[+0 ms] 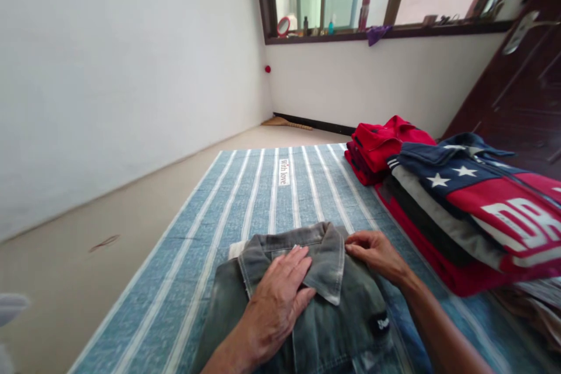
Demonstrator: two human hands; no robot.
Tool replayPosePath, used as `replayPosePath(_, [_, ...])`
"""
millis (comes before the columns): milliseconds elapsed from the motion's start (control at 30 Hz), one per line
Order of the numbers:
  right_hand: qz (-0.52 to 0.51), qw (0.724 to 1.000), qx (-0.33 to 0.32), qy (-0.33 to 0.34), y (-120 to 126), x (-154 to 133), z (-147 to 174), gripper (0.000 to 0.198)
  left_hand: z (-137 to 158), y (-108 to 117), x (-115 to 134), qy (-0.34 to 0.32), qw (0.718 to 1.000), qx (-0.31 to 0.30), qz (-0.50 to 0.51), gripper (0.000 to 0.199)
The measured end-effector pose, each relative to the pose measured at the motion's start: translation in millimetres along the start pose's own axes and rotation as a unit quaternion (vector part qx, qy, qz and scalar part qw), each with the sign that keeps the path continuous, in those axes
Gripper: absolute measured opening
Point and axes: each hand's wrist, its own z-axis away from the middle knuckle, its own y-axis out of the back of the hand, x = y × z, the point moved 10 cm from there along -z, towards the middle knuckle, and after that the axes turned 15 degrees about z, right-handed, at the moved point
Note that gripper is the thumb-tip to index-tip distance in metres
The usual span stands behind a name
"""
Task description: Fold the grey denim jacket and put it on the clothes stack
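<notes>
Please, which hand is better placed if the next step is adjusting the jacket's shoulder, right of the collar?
Probably the right hand: it touches the jacket there, beside the collar, while the left hand lies palm-down across the collar's middle.

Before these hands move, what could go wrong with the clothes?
The left hand lies across the gray-green jacket and its collar, so dragging it might crease them. The right hand touches the jacket beside the collar; a tug could skew it. The starred jacket tops a pile alongside, so a bump might shift it.
</notes>
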Motion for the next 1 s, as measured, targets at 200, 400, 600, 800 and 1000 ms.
replayPosePath(200, [0.116,0.992,-0.005,0.045,-1.0,-23.7,-10.4,0.017,-0.5,2.6,3.0,-0.027,0.999,0.011,-0.025,0.040])
replayPosePath(400, [0.019,0.999,-0.045,0.021,-8.1,-20.0,-20.2,0.019,0.3,3.0,5.4,-0.044,0.998,0.014,-0.036,0.040])
replayPosePath(600, [-0.054,0.998,-0.019,0.026,-2.3,-16.0,-28.5,0.023,0.4,3.7,6.5,-0.059,0.997,0.017,-0.050,0.040])
replayPosePath(800, [-0.006,0.997,0.020,0.071,-10.4,-9.6,-36.2,0.025,0.7,-3.3,4.0,-0.070,0.995,0.004,-0.071,0.041])
replayPosePath(1000, [0.023,0.989,0.148,-0.019,34.1,18.9,-28.6,0.039,0.9,-4.1,1.4,-0.062,0.996,-0.003,-0.067,0.043])
